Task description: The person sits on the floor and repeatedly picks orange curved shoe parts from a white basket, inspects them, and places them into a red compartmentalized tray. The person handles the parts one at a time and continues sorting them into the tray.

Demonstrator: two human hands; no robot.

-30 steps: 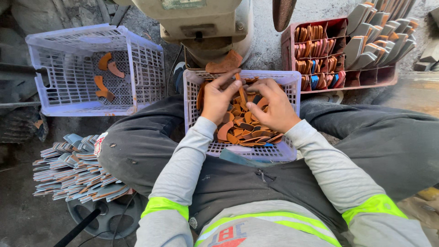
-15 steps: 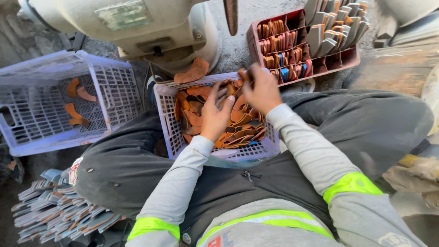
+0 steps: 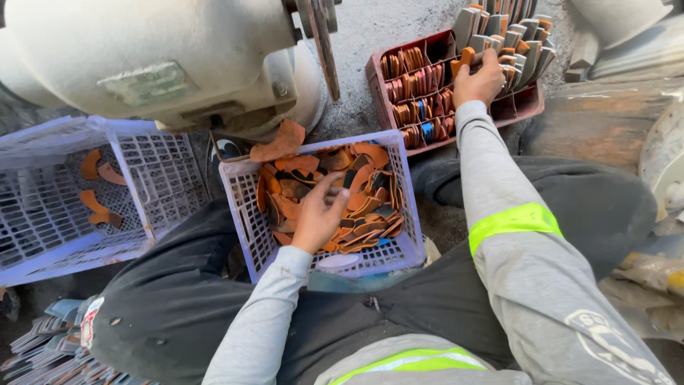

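Left hand (image 3: 318,214) open, resting on leather pieces (image 3: 356,192) in full basket (image 3: 246,214); right hand (image 3: 479,80) grips orange piece (image 3: 467,57) at part-filled red tray (image 3: 524,110).

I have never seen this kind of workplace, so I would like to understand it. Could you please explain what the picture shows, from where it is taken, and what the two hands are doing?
The picture comes from a camera worn on the person's head, looking down at their own lap and arms. The person sits on the ground in grey sleeves with yellow reflective bands. Between the knees stands a pale purple basket full of brown leather pieces. The left hand rests on that pile, its fingers spread. The right hand reaches forward to a dark red tray, where pieces stand in packed rows, and its fingers pinch an orange-brown piece there. To the left a second basket holds only a few pieces. Above sits a large pale machine.
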